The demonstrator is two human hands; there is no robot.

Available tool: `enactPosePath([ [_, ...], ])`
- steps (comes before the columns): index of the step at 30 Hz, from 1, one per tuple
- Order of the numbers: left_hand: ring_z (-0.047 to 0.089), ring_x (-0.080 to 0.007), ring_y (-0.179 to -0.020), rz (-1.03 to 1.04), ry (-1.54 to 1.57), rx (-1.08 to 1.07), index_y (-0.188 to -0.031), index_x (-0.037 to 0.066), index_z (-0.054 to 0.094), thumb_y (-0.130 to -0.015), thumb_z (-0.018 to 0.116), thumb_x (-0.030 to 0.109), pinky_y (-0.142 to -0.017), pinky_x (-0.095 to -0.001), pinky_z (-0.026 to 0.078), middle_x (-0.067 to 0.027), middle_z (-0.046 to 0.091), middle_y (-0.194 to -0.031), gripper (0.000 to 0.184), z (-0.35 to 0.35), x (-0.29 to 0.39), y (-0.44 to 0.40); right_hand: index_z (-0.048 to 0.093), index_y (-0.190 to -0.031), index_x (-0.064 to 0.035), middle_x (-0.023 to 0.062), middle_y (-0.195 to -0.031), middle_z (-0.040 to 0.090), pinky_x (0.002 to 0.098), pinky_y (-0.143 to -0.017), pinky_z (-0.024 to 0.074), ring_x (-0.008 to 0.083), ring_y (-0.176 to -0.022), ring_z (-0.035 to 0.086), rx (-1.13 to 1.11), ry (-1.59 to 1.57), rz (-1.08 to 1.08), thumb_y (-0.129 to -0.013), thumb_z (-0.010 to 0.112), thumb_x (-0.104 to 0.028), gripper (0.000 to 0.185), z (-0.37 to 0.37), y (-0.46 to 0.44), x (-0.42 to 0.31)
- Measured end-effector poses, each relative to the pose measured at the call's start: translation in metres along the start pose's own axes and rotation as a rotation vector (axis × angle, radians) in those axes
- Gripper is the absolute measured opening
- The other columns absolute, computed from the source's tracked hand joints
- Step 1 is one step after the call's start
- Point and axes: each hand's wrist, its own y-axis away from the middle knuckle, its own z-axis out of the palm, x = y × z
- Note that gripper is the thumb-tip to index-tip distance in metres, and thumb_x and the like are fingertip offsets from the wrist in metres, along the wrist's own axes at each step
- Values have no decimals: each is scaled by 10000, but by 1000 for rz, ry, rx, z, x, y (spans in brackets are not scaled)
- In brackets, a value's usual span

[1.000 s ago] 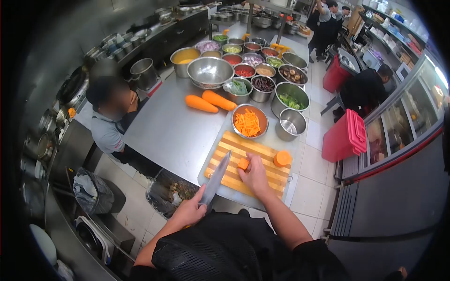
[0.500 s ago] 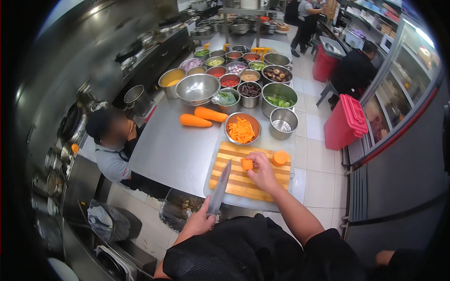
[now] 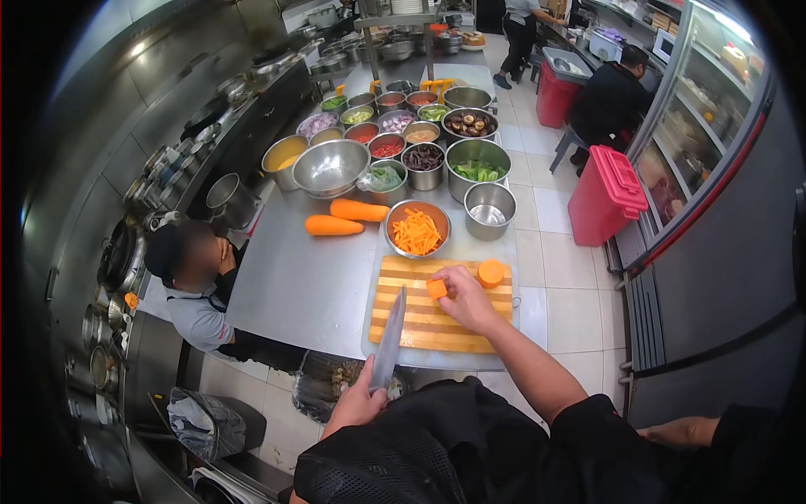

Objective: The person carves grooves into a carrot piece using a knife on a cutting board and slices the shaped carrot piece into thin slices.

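My left hand (image 3: 357, 403) is closed around the handle of a knife (image 3: 389, 340), whose blade points up over the left part of a striped wooden cutting board (image 3: 420, 334). In my right hand (image 3: 467, 304) a squared-off carrot piece (image 3: 437, 289) is gripped by the fingers above the board. Another thick carrot piece (image 3: 490, 273), round with a flat cut face, rests at the board's upper right. Just beyond the board, a metal bowl (image 3: 443, 244) holds carrot strips (image 3: 416, 231). Two whole peeled carrots (image 3: 334, 225) lie on the steel table left of it.
Behind are a large metal mixing bowl (image 3: 332, 165), an uncovered steel pot (image 3: 489, 212) and several containers of cut vegetables. A person (image 3: 197, 286) leans at the table's left edge. Another person's hand (image 3: 680, 431) shows at lower right. A red lidded bin (image 3: 606, 197) stands right.
The camera view has shifted, so the table sits a little further left and higher. Both hands keep their holds on the knife and carrot piece, with little visible movement.
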Motion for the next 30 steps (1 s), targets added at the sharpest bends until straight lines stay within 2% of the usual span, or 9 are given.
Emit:
enactPosePath([
  [12,768,-356,-944,21,32,-6,-1699,195,195,-945,651,263,-913,-409,566,-245,772,-1086,884,1,0,2,636,-1235,-62,164,-1241,613,413,-974,537,380,-1149,629,-90,102,-5,-843,627,81,417,-12,3,-6],
  [18,767,-327,-911,22,96,-23,-1702,196,186,-949,655,260,-901,-402,567,-239,773,-1102,890,3,-2,1,635,-1245,-65,175,-1256,626,427,-980,532,395,-1156,630,-130,104,-2,-847,621,81,424,-15,3,-3],
  [21,744,-173,-782,71,38,12,-1699,124,181,-969,636,126,-780,-309,573,-156,784,-963,860,5,-6,-1,632,-1246,-55,174,-1265,629,430,-983,530,396,-1151,634,-125,93,16,-846,619,82,424,-15,3,-6],
  [24,722,-171,-740,76,63,-8,-1705,146,160,-966,628,114,-749,-312,570,-131,773,-923,876,6,-10,-2,637,-1292,-57,160,-1300,621,404,-986,557,354,-1196,640,-139,177,6,-856,651,66,454,-15,2,0],
  [27,735,-300,-818,-18,163,-90,-1712,203,132,-949,623,206,-850,-404,569,-197,778,-971,907,0,5,3,646,-1307,-80,160,-1276,628,413,-950,564,358,-1131,653,-134,316,3,-850,716,-14,467,-15,5,2],
  [30,738,-381,-844,-93,170,-138,-1712,204,107,-961,562,196,-861,-457,562,-250,763,-954,878,-9,26,10,648,-1320,-86,150,-1231,643,425,-900,570,359,-1040,658,-123,467,-38,-836,782,-118,503,-8,11,-7],
])
